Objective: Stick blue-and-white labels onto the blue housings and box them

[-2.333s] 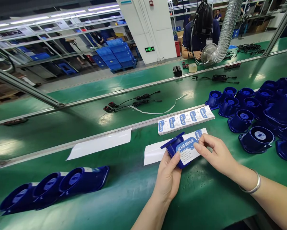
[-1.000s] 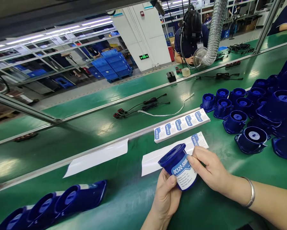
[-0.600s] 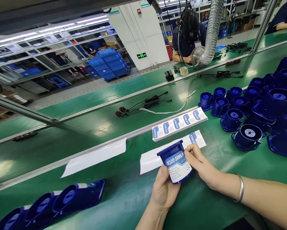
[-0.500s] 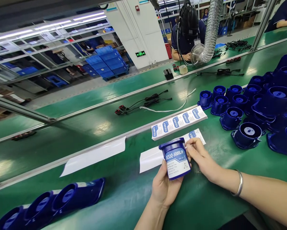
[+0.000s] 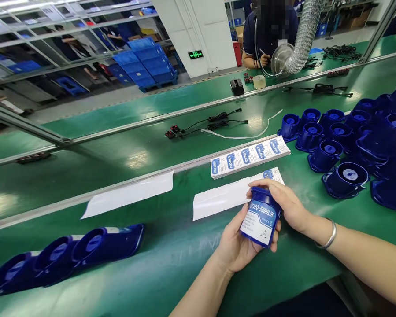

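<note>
A blue plastic housing (image 5: 261, 215) with a white and blue label reading DC52Q-5000L/H is held above the green bench. My left hand (image 5: 239, 242) wraps round it from below and the left, fingertips showing at its right side. My right hand (image 5: 283, 200) grips its flanged top, fingers curled over the rim. Behind the hands lies a mostly bare backing sheet (image 5: 222, 198) with a label left at its right end. Farther back is a stack of label sheets (image 5: 250, 157).
Many blue housings (image 5: 325, 155) crowd the right side. A few labelled housings (image 5: 108, 242) lie in a row at left, near a white sheet (image 5: 131, 193). Black cables (image 5: 214, 123) lie beyond the metal rail. Across the bench sits a person (image 5: 270, 35) beside a duct.
The housing and my left hand have moved right and tilted. My right hand has shifted from the housing's right side up onto its top rim. The camera view has shifted slightly.
</note>
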The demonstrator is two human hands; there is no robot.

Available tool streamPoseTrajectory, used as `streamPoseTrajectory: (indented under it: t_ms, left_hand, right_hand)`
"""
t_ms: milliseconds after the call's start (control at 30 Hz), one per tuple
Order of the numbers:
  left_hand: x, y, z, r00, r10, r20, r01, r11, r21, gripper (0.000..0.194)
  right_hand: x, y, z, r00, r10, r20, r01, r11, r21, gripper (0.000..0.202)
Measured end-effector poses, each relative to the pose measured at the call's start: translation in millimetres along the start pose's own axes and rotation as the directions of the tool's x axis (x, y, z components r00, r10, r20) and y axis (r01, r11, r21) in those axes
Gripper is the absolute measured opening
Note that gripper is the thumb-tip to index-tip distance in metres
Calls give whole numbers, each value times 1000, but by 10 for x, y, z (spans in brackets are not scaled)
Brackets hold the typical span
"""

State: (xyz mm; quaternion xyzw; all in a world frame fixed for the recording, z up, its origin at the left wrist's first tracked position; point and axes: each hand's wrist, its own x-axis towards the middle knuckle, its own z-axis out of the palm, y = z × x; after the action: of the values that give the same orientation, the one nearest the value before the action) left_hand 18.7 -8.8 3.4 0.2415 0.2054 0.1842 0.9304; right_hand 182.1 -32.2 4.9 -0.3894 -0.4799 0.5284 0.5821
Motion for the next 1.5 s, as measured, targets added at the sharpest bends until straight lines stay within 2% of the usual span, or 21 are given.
streamPoseTrajectory:
  t_ms: [133,267,433,567,633,700,767,933,1033,1067,1100,1133,1200,1267,1333,1400,1500]
  left_hand:
    - [0,12,0,997,53,-64,-46,993,110,51]
    - [-1,40,2,979,103,-175,-69,979,194,47]
    - [-14,25,2,965,179,-194,-117,949,293,51]
    - [-18,-21,-4,933,262,-245,-145,900,412,50]
    - [-18,-31,-16,894,353,-276,-158,825,543,48]
    - [-18,-31,-32,844,461,-275,-157,702,695,49]
    - [-20,-30,-47,820,512,-254,-122,591,797,56]
    - [-24,-61,-67,846,499,-188,-47,420,906,79]
    - [-27,-62,-49,846,515,-136,-31,302,953,94]
    - [-28,-52,-36,849,510,-137,-36,315,948,100]
    - [-27,-39,-22,853,500,-149,-57,374,926,102]
    - [-25,-22,-7,858,484,-174,-89,473,877,101]
    - [-9,15,17,860,437,-264,-152,712,685,83]
    - [16,44,22,863,350,-364,-171,881,442,62]
    - [43,56,8,873,240,-425,-135,955,263,50]
    - [62,49,-11,883,186,-431,-120,977,177,43]
    - [73,17,-19,883,235,-408,-181,969,166,39]
  right_hand:
    - [-15,76,-10,991,85,-101,-90,994,-55,50]
    - [-11,137,-14,975,16,-220,-50,988,-147,49]
    - [8,129,2,962,-5,-272,-48,981,-190,51]
    - [39,102,4,948,25,-318,-110,961,-254,56]
    - [59,96,1,937,50,-345,-152,950,-274,59]
    - [76,98,-2,929,69,-365,-181,942,-284,61]
    - [88,108,-6,924,77,-374,-194,939,-284,62]
    - [101,114,-19,936,64,-345,-165,948,-272,56]
    - [109,98,-30,945,39,-325,-137,949,-283,54]
    - [111,94,-35,948,30,-318,-125,951,-281,53]
    - [111,94,-39,951,17,-309,-107,955,-275,53]
    - [108,96,-43,955,-1,-297,-82,961,-264,53]
    - [94,110,-47,964,-52,-262,-12,971,-237,52]
    - [67,131,-45,972,-114,-207,64,970,-236,52]
    - [33,153,-38,975,-170,-144,126,954,-271,53]
    - [3,165,-29,973,-210,-97,169,932,-320,55]
    - [-20,156,-13,964,-254,-74,212,909,-360,54]
